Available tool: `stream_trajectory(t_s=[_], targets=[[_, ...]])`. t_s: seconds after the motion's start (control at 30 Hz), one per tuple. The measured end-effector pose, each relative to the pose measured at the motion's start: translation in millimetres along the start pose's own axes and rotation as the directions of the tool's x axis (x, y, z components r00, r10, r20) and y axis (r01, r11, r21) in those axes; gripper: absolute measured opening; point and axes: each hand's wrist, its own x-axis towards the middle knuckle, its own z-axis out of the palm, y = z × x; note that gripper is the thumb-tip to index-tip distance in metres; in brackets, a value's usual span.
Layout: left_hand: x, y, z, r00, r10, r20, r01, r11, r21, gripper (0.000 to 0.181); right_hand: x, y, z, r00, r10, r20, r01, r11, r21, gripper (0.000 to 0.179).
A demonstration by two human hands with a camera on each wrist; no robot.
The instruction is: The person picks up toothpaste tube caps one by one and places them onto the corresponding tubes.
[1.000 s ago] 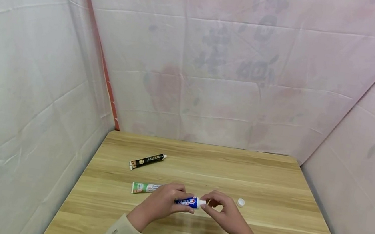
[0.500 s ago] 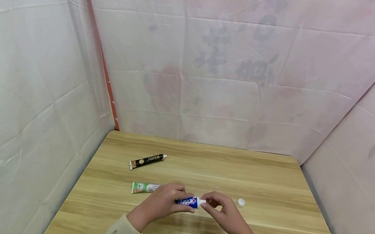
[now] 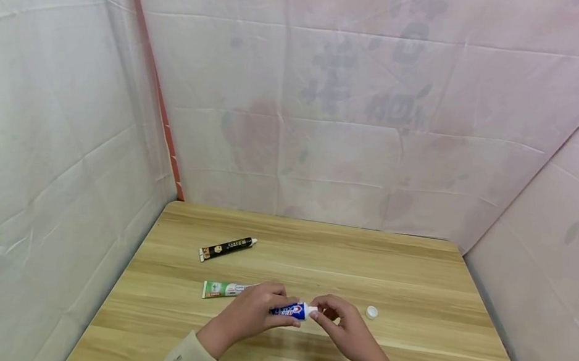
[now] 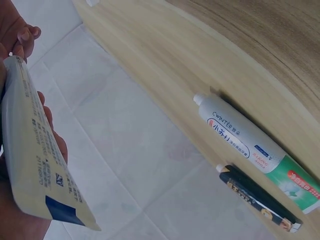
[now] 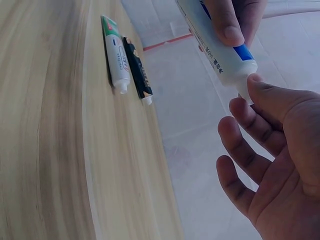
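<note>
A blue and white toothpaste tube (image 3: 289, 310) is held above the table, its white end to the right. My left hand (image 3: 254, 311) grips its body, thumb on the near side and fingers over the far side. The thumb and forefinger of my right hand (image 3: 348, 330) pinch the narrow white tip (image 5: 243, 91); whether this is a cap or the bare nozzle I cannot tell. Its other fingers are spread and loosely bent in the right wrist view. The tube's pale printed back (image 4: 37, 145) faces the left wrist camera.
A green and white toothpaste tube (image 3: 224, 290) lies by my left hand, partly hidden behind it. Farther back lies a black toothpaste tube (image 3: 226, 250). A round white cap (image 3: 371, 312) rests to the right of my right hand. Cloth walls (image 3: 325, 167) enclose the wooden table (image 3: 368, 255).
Both hands stay almost in place on the toothpaste tube. Only slight shifts of the right fingers at the white tip show. The other tubes and the round cap have not moved.
</note>
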Motion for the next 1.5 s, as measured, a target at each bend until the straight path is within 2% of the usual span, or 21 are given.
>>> stream_trajectory(t_s=[0.2,0.43,0.7,0.77,0.9,1.1,1.3,1.5], targets=[[-1.1,-1.6,1.6,1.000,-0.007,-0.014,0.007,1.000,0.014,0.043,2.5,-2,1,1.000,0.011,-0.006,-0.012,1.000,-0.019,0.014],[-3.6,-4.4,4.8,0.999,-0.003,-0.037,0.004,0.999,0.032,0.043,4.7,-7,2,0.999,0.048,-0.001,-0.048,0.999,0.004,0.015],[-8.0,-9.0,9.7,0.999,0.006,-0.051,-0.005,1.000,0.019,0.043,2.9,-2,7,1.000,0.008,-0.030,-0.007,0.999,0.032,0.015],[-8.4,-9.8,10.3,0.999,-0.002,-0.036,0.002,1.000,0.009,0.044,1.9,-7,6,0.999,0.012,-0.040,-0.010,1.000,0.029,0.014],[-8.5,-11.2,10.9,1.000,-0.028,0.007,0.028,1.000,-0.003,0.045,0.9,-4,3,0.998,0.038,-0.044,-0.037,0.999,0.020,0.014],[-11.9,-15.7,13.3,0.995,-0.072,0.074,0.072,0.997,0.001,0.049,-1.2,8,-2,0.996,0.041,-0.077,-0.039,0.999,0.019,0.013],[-17.2,-21.8,18.5,0.979,-0.130,0.159,0.129,0.992,0.013,0.044,-4.6,12,-6,0.992,0.062,-0.112,-0.062,0.998,0.000,0.033],[-22.4,-28.9,26.1,0.974,-0.134,0.180,0.131,0.991,0.031,0.041,-8.2,14,-9,0.985,0.129,-0.116,-0.129,0.992,0.003,0.039]])
